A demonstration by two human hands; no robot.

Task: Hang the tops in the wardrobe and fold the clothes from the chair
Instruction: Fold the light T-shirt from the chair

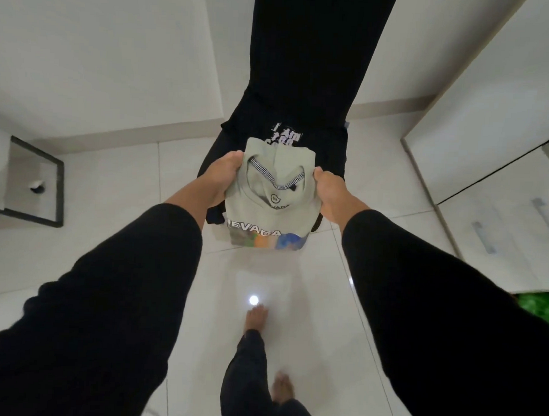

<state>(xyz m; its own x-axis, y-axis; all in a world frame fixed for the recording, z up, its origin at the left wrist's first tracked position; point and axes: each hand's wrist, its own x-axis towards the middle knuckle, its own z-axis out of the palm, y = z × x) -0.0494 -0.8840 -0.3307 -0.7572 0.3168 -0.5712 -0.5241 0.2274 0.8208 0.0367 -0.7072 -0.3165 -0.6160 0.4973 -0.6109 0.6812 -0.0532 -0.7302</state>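
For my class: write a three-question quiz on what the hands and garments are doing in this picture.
1. True or false: both hands grip the pale green top.
2. What does the pale green top sit above? A) black garment with white lettering B) bare floor C) a drawer
3. Fill in: the print on the top's lower edge reads "_EVADA", beside a ____ patch.

Key: 1 true: left hand, right hand. 2 A. 3 multicoloured.
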